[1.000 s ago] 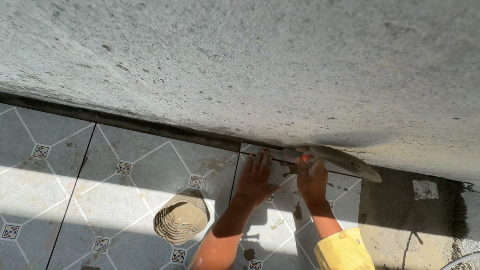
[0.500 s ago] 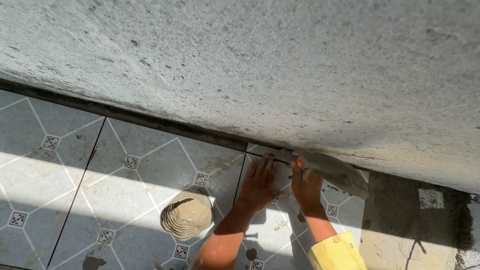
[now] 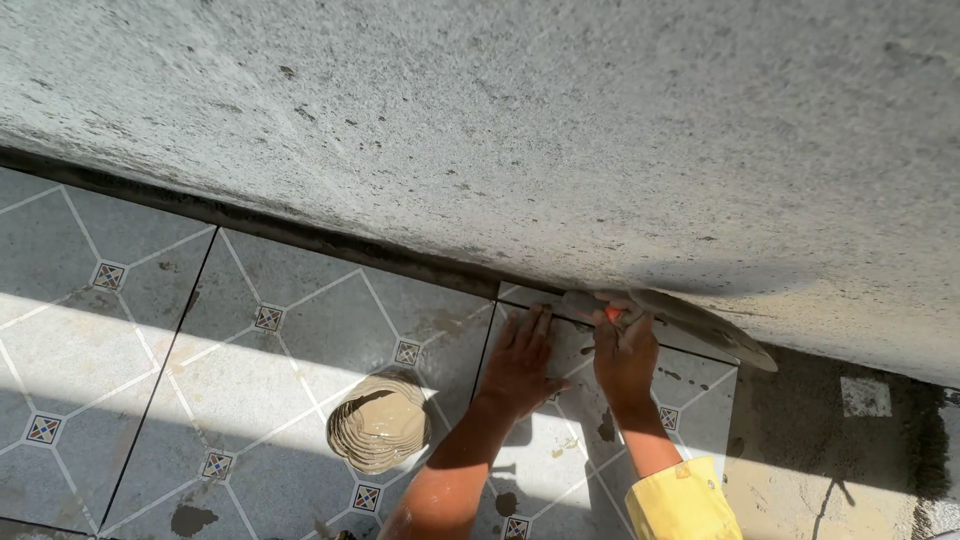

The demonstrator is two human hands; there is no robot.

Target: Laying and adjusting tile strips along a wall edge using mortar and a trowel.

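A rough grey plastered wall [image 3: 560, 110] meets a floor of grey patterned tiles [image 3: 280, 330], half in sunlight. The left hand [image 3: 522, 362] lies flat, fingers spread, on a tile [image 3: 560, 440] by the wall's foot. The right hand [image 3: 626, 358] grips a trowel [image 3: 690, 322], its blade against the wall's base. A mortar dollop [image 3: 380, 422] sits nearby.

Wall [image 3: 560, 120]: rough grey cement render, matt, pitted. Floor tiles [image 3: 300, 340]: smooth ceramic, faint sheen, grey with printed diamond lines, smeared with mortar. Mortar heap [image 3: 380, 422]: wet, beige, glossy, ridged. Trowel [image 3: 690, 322]: metal blade coated in grey mortar. Sleeve [image 3: 682, 505]: yellow cloth. Bare screed [image 3: 820, 470]: coarse, matt.
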